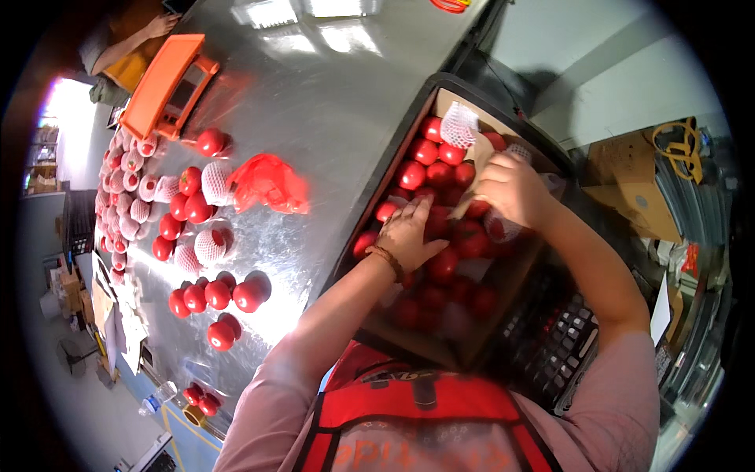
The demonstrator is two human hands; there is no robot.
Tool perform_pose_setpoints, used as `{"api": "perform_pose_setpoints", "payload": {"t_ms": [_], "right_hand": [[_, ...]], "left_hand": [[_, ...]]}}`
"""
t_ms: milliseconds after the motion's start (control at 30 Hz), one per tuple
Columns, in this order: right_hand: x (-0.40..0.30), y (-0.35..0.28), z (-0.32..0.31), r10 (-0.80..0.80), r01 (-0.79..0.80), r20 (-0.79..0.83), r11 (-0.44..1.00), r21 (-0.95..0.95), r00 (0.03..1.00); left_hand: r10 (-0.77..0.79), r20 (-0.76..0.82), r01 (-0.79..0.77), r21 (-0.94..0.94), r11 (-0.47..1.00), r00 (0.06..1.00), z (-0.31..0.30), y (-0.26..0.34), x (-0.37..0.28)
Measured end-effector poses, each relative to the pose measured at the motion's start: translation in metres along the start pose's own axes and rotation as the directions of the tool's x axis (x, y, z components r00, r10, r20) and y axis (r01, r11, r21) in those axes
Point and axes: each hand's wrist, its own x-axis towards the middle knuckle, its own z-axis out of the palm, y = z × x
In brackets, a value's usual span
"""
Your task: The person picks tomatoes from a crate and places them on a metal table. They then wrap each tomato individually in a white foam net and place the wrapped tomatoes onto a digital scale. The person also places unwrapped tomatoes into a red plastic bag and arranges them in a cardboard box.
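Note:
A black crate lined with cardboard holds many tomatoes. My left hand, fingers spread, rests on tomatoes near the crate's left side. In my right hand is the edge of a piece of brown cardboard, which stands tilted among the tomatoes. A white foam net sleeve lies at the crate's far end, and another netted fruit sits below my right hand. Shadow darkens the crate's near end.
On the metal table at left are loose tomatoes, a pile of foam-netted tomatoes, a red plastic bag and an orange plastic stand. Another person's arm shows at upper left. Cardboard boxes stand at right.

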Motion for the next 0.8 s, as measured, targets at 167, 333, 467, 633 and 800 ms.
{"api": "perform_pose_setpoints", "payload": {"t_ms": [167, 333, 467, 633, 800], "right_hand": [[0.032, -0.023, 0.006, -0.178, 0.179, 0.013, 0.979, -0.102, 0.984], [0.033, -0.037, 0.011, -0.15, 0.139, -0.072, 0.981, -0.137, 0.986], [0.028, -0.056, 0.022, -0.072, 0.071, -0.204, 0.997, -0.011, 0.976], [-0.019, -0.045, 0.002, 0.529, -0.418, -0.431, 0.846, 0.33, 0.73], [-0.077, -0.043, 0.018, 0.765, -0.657, -0.275, 0.642, 0.396, 0.582]], "left_hand": [[0.093, -0.156, -0.166, -0.566, 0.808, 0.983, 0.013, 0.025, 0.026], [-0.055, -0.31, -0.139, -0.569, 0.811, 0.949, 0.018, 0.017, 0.02], [-0.067, -0.369, -0.142, -0.51, 0.848, 0.927, 0.017, 0.01, -0.004], [-0.107, -0.303, -0.058, -0.49, 0.87, 0.947, 0.001, 0.022, -0.033], [-0.153, -0.309, -0.078, -0.622, 0.779, 0.939, -0.008, 0.029, -0.059]]}}
